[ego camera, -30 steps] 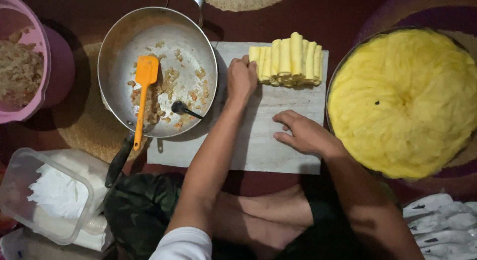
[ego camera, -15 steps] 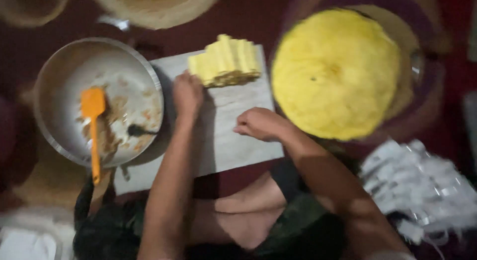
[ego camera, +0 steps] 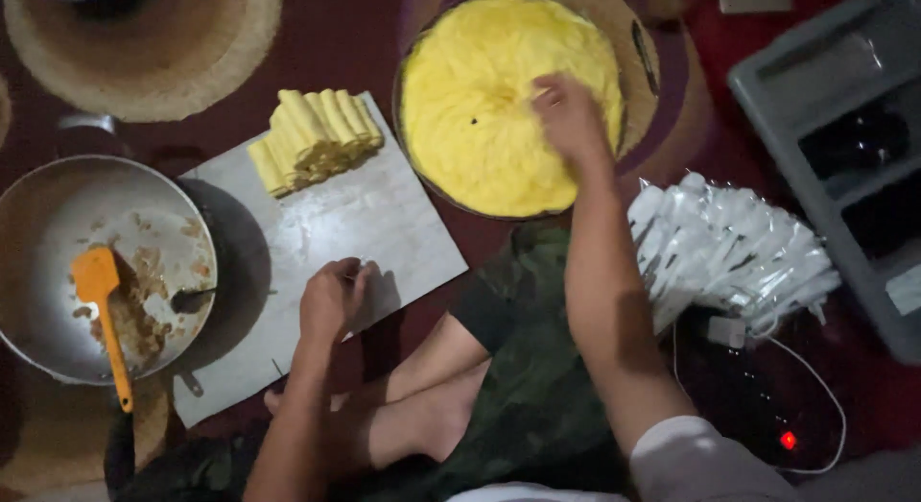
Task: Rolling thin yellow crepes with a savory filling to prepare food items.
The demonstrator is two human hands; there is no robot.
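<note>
At twelve o'clock the right hand (ego camera: 568,113) pinches the top yellow wrapper of the stack (ego camera: 499,99), fingers together to peel it, while the left hand (ego camera: 331,300), loosely curled and empty, steadies the board (ego camera: 374,224) beside finished rolls (ego camera: 312,137).

Head camera looks straight down, fairly near.

Rolls (ego camera: 317,137) on board (ego camera: 326,243), pan (ego camera: 58,224) left, crepe stack (ego camera: 489,108) right

Left hand (ego camera: 331,300) loosely curled, palm down, forearm angled inward. Right hand (ego camera: 568,113) stretched far forward, fingers bent downward, blurred.
</note>
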